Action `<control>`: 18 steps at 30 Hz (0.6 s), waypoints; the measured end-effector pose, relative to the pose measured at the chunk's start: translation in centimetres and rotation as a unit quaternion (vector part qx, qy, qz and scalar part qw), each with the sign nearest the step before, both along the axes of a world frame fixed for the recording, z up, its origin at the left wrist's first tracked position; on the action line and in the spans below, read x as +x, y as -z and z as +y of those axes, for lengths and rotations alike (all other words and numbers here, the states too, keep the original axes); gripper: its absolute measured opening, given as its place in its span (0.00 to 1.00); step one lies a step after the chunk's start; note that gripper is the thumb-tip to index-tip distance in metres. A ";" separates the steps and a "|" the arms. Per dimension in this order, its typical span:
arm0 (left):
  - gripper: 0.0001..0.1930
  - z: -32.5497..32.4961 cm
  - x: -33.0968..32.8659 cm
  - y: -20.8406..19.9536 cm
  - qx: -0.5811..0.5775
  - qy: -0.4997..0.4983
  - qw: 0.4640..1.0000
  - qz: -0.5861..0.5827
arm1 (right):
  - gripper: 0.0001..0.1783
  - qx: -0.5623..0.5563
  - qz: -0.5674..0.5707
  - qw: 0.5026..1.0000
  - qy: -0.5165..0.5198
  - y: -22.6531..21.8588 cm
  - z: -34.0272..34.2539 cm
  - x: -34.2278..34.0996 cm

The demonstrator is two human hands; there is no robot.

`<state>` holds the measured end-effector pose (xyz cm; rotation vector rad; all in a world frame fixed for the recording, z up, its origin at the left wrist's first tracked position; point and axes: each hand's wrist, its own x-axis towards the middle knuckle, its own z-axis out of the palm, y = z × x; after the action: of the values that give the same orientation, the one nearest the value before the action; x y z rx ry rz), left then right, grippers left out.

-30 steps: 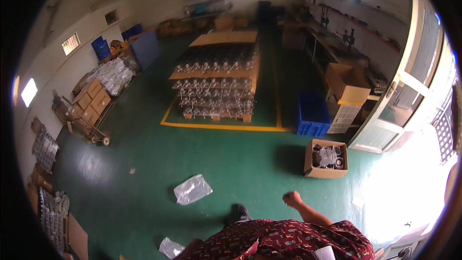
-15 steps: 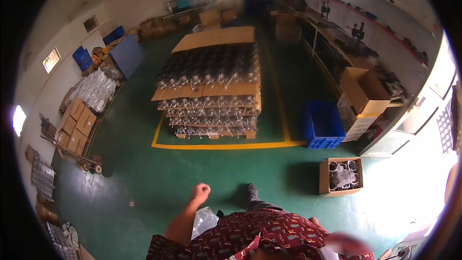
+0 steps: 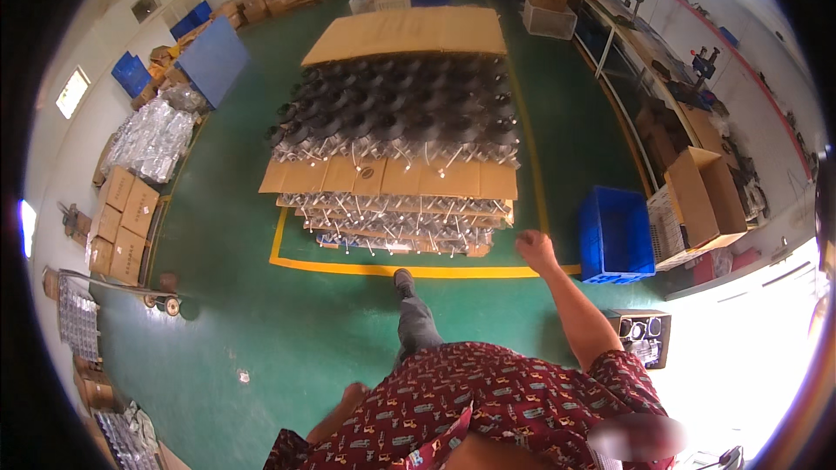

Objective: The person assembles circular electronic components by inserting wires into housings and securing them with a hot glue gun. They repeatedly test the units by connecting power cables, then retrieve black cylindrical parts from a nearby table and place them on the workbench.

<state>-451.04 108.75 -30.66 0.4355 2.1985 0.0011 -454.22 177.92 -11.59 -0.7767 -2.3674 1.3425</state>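
My right hand (image 3: 535, 250) reaches forward with fingers curled into a loose fist and no thing showing in it. It is nearest the front right corner of a stack of metal parts with black round tops (image 3: 392, 122), layered between cardboard sheets (image 3: 392, 176). My left hand (image 3: 355, 393) hangs low beside my patterned red shirt (image 3: 488, 392). Its fingers are mostly hidden, so what they do is unclear. One grey shoe (image 3: 403, 283) steps forward near the yellow floor line (image 3: 418, 271).
On the right stand a blue crate (image 3: 616, 239), an open cardboard box (image 3: 705, 200) and a box of parts (image 3: 643, 338) on the floor. A long workbench (image 3: 640, 61) runs along the right wall. At the left are stacked cartons (image 3: 122, 218) and a hand truck (image 3: 148, 296).
The stack looks closer and larger. My right hand has swung forward into view, while my left has dropped back toward my body. The clear plastic by my left arm no longer shows.
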 end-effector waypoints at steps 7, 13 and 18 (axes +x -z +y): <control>0.30 25.8 -32.5 -9.7 0.369 -0.278 0.858 0.223 | 0.15 -0.020 -0.104 0.987 0.117 4.1 2.2 -3.7; 0.37 41.6 -53.8 -18.1 0.465 -0.561 0.684 0.032 | 0.22 0.063 -0.090 0.965 0.239 -4.1 4.9 -10.8; 0.50 48.1 -59.0 -24.1 0.410 -0.705 0.578 0.020 | 0.24 -0.032 0.027 0.930 0.365 -7.1 10.8 -20.0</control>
<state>-510.00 156.85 -6.61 -0.9794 1.8329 1.9008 -474.22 188.69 -4.53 -1.4282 -1.7025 1.0816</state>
